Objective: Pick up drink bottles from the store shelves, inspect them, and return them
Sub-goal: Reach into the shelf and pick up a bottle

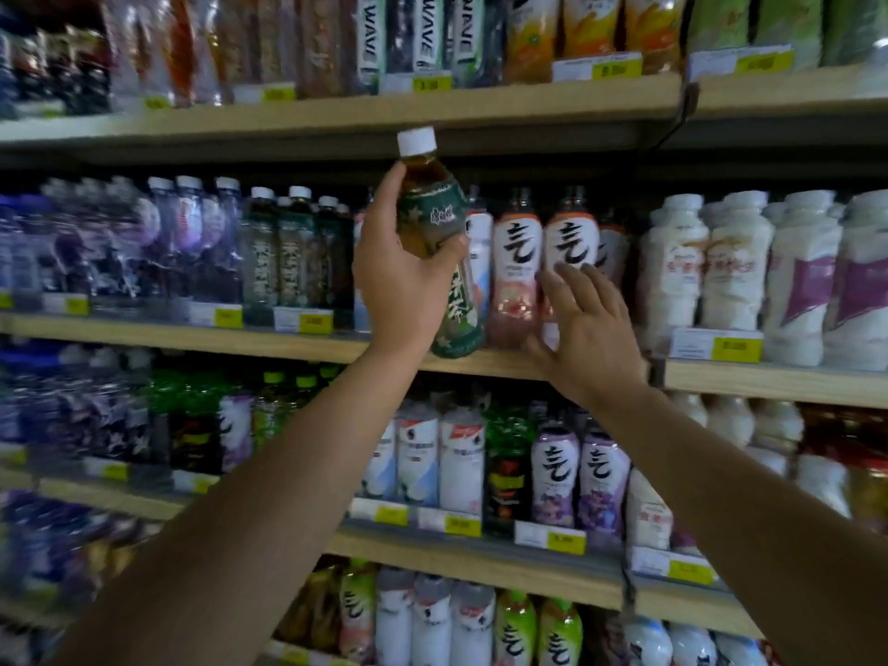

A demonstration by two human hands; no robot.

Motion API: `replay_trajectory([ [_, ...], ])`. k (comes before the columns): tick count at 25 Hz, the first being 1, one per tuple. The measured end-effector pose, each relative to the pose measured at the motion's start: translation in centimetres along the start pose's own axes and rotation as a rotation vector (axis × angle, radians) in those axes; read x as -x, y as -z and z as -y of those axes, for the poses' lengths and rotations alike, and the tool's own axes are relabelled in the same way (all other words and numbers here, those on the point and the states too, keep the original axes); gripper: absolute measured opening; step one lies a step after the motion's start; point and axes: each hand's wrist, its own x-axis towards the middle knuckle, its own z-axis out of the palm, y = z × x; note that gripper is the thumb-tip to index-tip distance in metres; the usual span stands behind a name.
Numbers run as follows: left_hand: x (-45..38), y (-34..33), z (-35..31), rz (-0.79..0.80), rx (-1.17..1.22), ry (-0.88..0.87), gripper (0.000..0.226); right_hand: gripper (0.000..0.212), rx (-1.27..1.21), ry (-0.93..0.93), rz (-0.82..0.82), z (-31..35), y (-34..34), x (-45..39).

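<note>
Store shelves packed with drink bottles fill the view, with yellow price tags along their front edges. At far left the rows are blurred; purple-labelled bottles and dark bottles with white caps can be made out on the middle shelf. Near the centre, the left hand is raised and clamped around a green-labelled tea bottle with a white cap, holding it nearly upright, tilted slightly, in front of the middle shelf. Its cap reaches the edge of the shelf above. Just to the right, the right hand is empty, fingers spread apart, reaching toward pink bottles with bold black lettering, near them. Whether it touches them cannot be told. Farther right stand white bottles.
</note>
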Motion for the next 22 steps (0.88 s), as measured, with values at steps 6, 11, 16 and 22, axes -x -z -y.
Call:
replay_trajectory([
  [6,-4.4,12.5,6.5,0.006,-0.103,0.033,0.078,0.072,-0.035,0.079,0.112,13.6,-4.5,-2.4],
  [11,-8.5,16.8,9.4,0.018,-0.138,0.003,0.076,0.079,-0.014,0.060,0.219,18.0,-7.9,-4.1],
  [16,-10.1,16.3,11.8,0.016,-0.133,-0.041,0.076,0.087,0.051,0.015,0.303,17.9,-11.7,-4.5],
  [22,-11.8,12.2,13.8,0.017,-0.041,-0.148,0.074,0.082,0.248,0.091,0.139,17.2,-14.7,-3.8],
])
